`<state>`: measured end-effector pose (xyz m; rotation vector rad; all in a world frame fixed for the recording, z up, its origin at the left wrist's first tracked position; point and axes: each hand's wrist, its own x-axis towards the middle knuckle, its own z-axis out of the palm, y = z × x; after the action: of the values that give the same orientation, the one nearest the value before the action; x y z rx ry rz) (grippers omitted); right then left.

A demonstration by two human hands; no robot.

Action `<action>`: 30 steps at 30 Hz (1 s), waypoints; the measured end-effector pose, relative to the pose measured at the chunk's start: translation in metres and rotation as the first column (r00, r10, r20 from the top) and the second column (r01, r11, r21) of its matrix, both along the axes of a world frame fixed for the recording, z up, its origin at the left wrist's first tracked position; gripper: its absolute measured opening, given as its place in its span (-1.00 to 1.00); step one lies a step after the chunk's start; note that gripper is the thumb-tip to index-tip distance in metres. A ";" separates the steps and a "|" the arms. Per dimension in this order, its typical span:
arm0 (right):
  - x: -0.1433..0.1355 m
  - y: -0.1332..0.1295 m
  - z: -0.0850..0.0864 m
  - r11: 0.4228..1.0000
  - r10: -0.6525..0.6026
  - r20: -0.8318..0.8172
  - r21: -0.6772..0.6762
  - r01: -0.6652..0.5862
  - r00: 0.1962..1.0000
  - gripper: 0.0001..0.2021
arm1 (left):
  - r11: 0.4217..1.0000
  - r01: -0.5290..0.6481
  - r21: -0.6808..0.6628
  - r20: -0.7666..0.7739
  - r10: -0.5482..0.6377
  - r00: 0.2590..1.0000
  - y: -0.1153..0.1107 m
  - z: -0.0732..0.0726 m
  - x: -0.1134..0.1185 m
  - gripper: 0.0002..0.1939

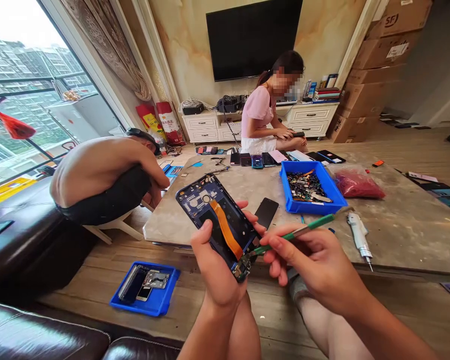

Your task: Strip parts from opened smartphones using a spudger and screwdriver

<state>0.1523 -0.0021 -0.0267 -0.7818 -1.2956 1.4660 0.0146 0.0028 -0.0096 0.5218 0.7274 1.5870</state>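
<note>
My left hand (215, 265) grips an opened blue phone (210, 210) with its back off; an orange flex cable runs down its middle. My right hand (315, 260) holds a green-handled tool (303, 229) whose tip touches the small board at the phone's lower end. Both hands hover in front of the near edge of a low marble table (397, 220), above my knees.
On the table lie a blue bin of parts (311, 187), a loose black phone panel (266, 212), an electric screwdriver (358, 235), a red bag (356, 184) and a row of phones (257, 160). A blue tray (146, 287) sits on the floor. Two other people sit beyond the table.
</note>
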 end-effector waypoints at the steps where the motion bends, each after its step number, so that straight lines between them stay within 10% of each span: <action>1: 0.002 0.003 -0.001 0.999 0.021 -0.021 -0.029 -0.021 1.000 -0.72 | 1.000 0.007 -0.008 0.002 -0.007 1.000 0.001 0.000 -0.001 -0.41; 12: 0.007 0.016 -0.007 0.985 0.074 -0.089 -0.149 -0.087 0.993 -0.63 | 0.987 0.158 -0.037 0.065 -0.156 0.986 0.009 -0.004 -0.007 -0.36; 21: 0.006 -0.014 0.003 0.963 -0.223 -0.046 0.142 0.227 0.974 -0.89 | 0.999 0.029 -0.025 0.123 -0.026 0.992 0.012 -0.002 -0.021 -0.36; 30: 0.012 -0.012 0.003 0.991 -0.078 -0.030 0.105 0.080 0.997 -0.84 | 0.926 0.363 0.102 0.167 -0.375 0.912 0.008 -0.006 -0.029 -0.27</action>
<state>0.1641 -0.0141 -0.0234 -0.7340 -1.2973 1.3297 -0.0146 0.0108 -0.0153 0.5211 0.4046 1.2859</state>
